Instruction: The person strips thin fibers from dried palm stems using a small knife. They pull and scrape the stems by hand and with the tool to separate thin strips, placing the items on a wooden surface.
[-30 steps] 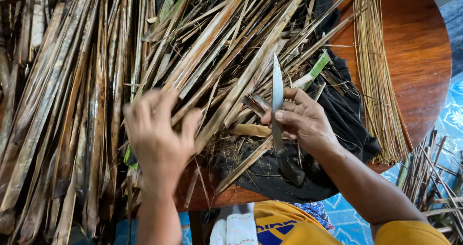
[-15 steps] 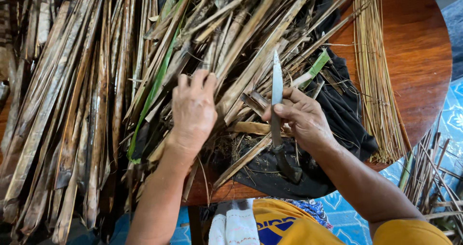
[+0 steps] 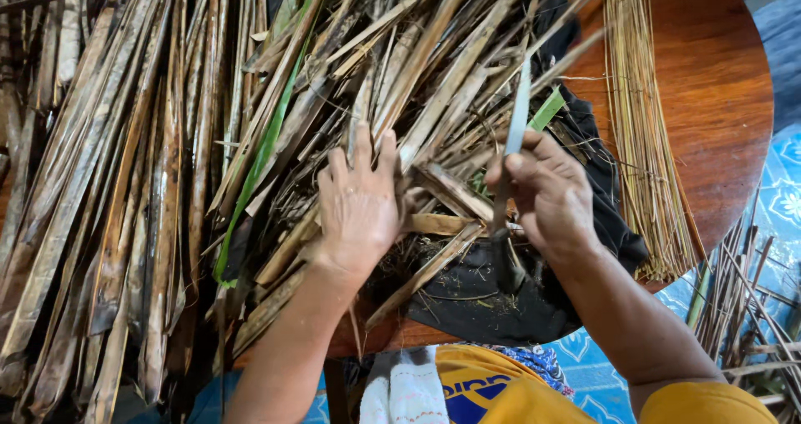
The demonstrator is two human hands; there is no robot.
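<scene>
A round wooden table (image 3: 709, 82) is heaped with dried palm-leaf strips (image 3: 167, 140), with a bundle of thin straw-coloured ribs (image 3: 642, 132) lying along its right side and a black cloth (image 3: 467, 299) spread at the near edge. The left hand (image 3: 359, 211) lies palm down on the heap, fingers spread and reaching among the strips. The right hand (image 3: 546, 194) is closed around a knife (image 3: 511, 153), blade pointing away over the leaves, just beside the left.

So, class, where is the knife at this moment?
In the head view, right of centre: the knife is gripped in the right hand, blade up, over the dry leaf strips and black cloth.
</scene>
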